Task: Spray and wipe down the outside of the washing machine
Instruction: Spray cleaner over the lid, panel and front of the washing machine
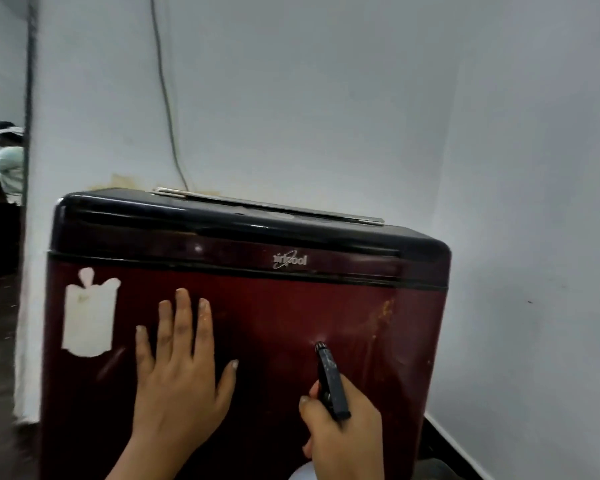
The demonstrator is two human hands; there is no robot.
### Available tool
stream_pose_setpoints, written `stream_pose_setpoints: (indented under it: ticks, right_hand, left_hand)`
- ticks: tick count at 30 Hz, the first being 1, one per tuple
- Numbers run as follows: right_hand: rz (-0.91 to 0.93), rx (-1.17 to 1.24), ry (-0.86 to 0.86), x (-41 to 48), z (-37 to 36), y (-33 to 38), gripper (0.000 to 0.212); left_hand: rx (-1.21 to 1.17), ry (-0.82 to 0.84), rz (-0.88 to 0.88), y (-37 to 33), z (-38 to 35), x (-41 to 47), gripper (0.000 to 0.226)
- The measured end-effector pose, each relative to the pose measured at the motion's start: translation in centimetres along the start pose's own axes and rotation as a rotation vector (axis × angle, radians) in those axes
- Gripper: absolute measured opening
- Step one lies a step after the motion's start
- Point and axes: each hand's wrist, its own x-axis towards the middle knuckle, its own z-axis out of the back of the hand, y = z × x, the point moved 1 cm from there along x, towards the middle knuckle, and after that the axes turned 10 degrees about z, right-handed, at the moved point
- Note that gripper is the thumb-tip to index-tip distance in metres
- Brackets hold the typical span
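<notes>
A dark red washing machine (274,306) with a black top fills the middle of the view. My left hand (181,368) lies flat on its front panel with the fingers spread. My right hand (343,434) grips a spray bottle whose black nozzle head (329,375) points at the panel, its tip close to the surface. A pale mist patch shows on the panel right at the nozzle tip. The bottle's white body (300,472) peeks out below my right hand. No cloth is in view.
A white torn sticker patch (89,317) marks the panel's left side. Yellowish stains (385,313) streak the right side. White walls stand behind and to the right. A cable (167,98) hangs down the wall. Another person (2,161) stands at the far left.
</notes>
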Motion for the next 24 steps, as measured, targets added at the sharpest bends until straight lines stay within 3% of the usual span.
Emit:
stream_pose_setpoints:
  ticks: [5, 8, 10, 13, 16, 18, 21, 24]
  right_hand:
    - [0.062, -0.079, 0.078, -0.4, -4.0, 0.5, 0.014]
    - [0.140, -0.125, 0.161, -0.5, -6.6, 2.1, 0.030]
    - [0.193, -0.173, 0.205, -0.9, -7.7, 2.9, 0.031]
    - [0.223, -0.273, 0.282, -1.9, -9.9, 3.5, 0.014]
    - [0.269, -0.292, 0.279, -2.1, -11.5, 3.7, 0.031]
    - [0.261, -0.359, 0.319, -2.5, -12.6, 4.0, 0.019]
    - [0.242, -0.294, 0.341, -3.7, -13.5, 4.5, 0.034]
    - [0.366, -0.235, 0.300, -4.8, -13.7, 4.3, 0.044]
  left_hand:
    - [0.026, 0.041, 0.077, 3.1, -1.2, -1.2, 0.081]
    - [0.046, 0.027, 0.063, 4.3, -1.5, -1.0, 0.080]
    - [0.032, -0.024, 0.044, 4.4, -1.5, -0.8, 0.077]
    - [-0.009, -0.107, -0.014, 5.1, -1.8, -1.0, 0.062]
    - [0.017, -0.169, -0.063, 6.3, -2.2, -1.2, 0.053]
    - [0.046, -0.181, -0.075, 7.4, -2.4, -1.6, 0.051]
    - [0.088, -0.239, -0.033, 8.6, -2.0, -2.4, 0.053]
    - [0.056, -0.237, 0.074, 10.1, -1.5, -2.8, 0.065]
